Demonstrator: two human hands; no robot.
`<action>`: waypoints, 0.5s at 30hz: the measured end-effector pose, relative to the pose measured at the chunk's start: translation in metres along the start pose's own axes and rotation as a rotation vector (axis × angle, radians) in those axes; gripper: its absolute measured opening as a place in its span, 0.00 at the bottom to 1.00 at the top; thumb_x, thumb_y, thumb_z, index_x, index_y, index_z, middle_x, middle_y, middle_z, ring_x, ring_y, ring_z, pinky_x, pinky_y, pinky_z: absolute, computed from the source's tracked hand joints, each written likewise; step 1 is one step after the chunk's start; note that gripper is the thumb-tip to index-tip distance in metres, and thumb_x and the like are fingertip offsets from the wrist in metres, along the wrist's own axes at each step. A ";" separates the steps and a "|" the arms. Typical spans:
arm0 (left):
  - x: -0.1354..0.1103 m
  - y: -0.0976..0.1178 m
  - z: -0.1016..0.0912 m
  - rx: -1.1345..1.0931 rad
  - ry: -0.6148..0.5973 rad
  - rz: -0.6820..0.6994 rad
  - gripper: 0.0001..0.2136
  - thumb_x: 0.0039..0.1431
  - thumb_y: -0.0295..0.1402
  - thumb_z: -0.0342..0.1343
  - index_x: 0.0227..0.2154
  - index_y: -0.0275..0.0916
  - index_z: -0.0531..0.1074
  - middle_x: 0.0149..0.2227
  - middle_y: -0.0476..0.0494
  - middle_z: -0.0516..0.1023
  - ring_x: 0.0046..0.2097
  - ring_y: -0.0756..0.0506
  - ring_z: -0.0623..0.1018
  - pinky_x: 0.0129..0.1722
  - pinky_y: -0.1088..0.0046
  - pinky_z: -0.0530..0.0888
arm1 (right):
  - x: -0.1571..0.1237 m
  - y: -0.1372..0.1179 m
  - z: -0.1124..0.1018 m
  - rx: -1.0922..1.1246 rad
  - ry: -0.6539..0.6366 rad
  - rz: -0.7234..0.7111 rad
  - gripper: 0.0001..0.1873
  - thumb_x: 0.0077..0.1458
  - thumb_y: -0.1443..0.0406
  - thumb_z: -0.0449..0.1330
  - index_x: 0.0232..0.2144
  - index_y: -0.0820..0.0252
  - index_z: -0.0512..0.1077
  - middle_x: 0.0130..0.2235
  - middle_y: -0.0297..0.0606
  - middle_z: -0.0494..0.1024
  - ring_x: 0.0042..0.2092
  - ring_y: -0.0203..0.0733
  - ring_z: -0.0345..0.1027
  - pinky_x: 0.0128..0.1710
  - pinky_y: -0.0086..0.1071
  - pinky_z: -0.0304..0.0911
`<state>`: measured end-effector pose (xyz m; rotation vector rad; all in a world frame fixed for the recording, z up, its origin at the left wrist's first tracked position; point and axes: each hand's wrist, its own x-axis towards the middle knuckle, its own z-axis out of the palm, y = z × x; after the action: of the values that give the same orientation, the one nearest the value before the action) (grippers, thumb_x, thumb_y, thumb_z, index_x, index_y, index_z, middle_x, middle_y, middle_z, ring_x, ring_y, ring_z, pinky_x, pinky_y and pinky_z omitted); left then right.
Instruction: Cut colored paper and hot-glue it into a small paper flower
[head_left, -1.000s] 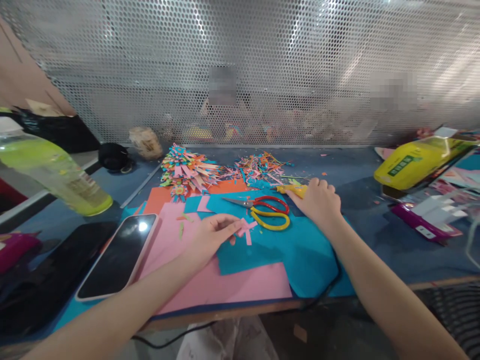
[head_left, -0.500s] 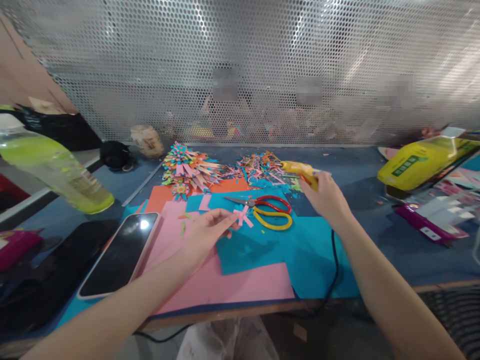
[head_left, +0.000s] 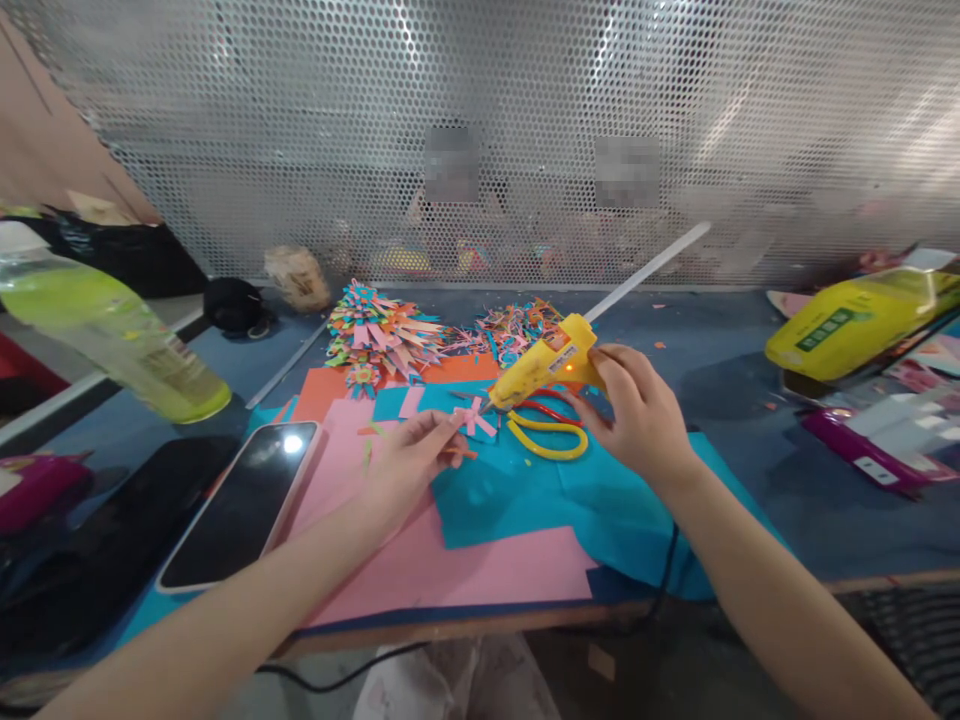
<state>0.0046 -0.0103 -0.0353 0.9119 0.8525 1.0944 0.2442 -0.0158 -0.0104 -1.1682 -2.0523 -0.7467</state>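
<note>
My left hand [head_left: 412, 455] pinches a small pink paper flower [head_left: 474, 418] made of crossed strips. In my right hand [head_left: 637, 410] is a yellow hot glue gun [head_left: 541, 362], its small light glowing and a pale glue stick [head_left: 649, 270] jutting from its back. The gun's nozzle points down at the flower, at or very near its middle; I cannot tell whether they touch. Scissors [head_left: 551, 438] with one red and one yellow handle lie beneath the gun on blue paper [head_left: 517, 505]. Pink paper [head_left: 517, 570] lies under my left wrist.
Behind my hands stand a cone of layered paper strips [head_left: 379, 335] and a heap of paper scraps [head_left: 510, 325]. At left are a phone [head_left: 240, 510] and a green drink bottle [head_left: 112, 335]. A yellow bottle [head_left: 847, 325] lies right. A perforated metal panel [head_left: 525, 80] bounds the back.
My right hand has brought the glue gun left and down from beside the scrap heap to the pink flower. The left hand keeps its pinch and has shifted slightly left.
</note>
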 end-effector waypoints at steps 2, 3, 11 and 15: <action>0.000 0.000 0.000 -0.006 0.003 -0.002 0.10 0.45 0.36 0.60 0.21 0.35 0.67 0.21 0.52 0.68 0.24 0.55 0.69 0.24 0.78 0.65 | 0.000 -0.002 0.000 -0.028 -0.001 -0.026 0.23 0.54 0.61 0.52 0.51 0.64 0.55 0.45 0.50 0.67 0.48 0.49 0.61 0.45 0.40 0.63; 0.000 -0.001 0.000 -0.007 0.004 -0.003 0.10 0.45 0.36 0.60 0.20 0.35 0.67 0.20 0.52 0.68 0.24 0.55 0.69 0.23 0.78 0.64 | 0.000 -0.002 0.000 -0.042 -0.006 -0.037 0.22 0.55 0.62 0.52 0.51 0.64 0.56 0.45 0.50 0.67 0.47 0.48 0.62 0.45 0.40 0.64; 0.001 -0.001 -0.004 0.009 0.013 0.008 0.10 0.45 0.36 0.60 0.23 0.35 0.68 0.21 0.52 0.68 0.24 0.54 0.69 0.24 0.78 0.66 | 0.000 -0.005 -0.001 -0.079 -0.025 -0.053 0.19 0.56 0.64 0.50 0.50 0.62 0.56 0.44 0.49 0.68 0.47 0.48 0.62 0.44 0.40 0.64; 0.002 -0.002 -0.005 -0.007 0.000 0.008 0.10 0.46 0.36 0.60 0.22 0.35 0.67 0.21 0.52 0.68 0.24 0.54 0.69 0.24 0.78 0.66 | 0.000 -0.005 -0.001 -0.107 -0.017 -0.080 0.18 0.56 0.64 0.51 0.48 0.64 0.58 0.43 0.50 0.68 0.46 0.48 0.63 0.43 0.39 0.64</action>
<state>0.0014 -0.0082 -0.0394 0.9099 0.8455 1.1039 0.2402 -0.0184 -0.0100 -1.1599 -2.1055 -0.8982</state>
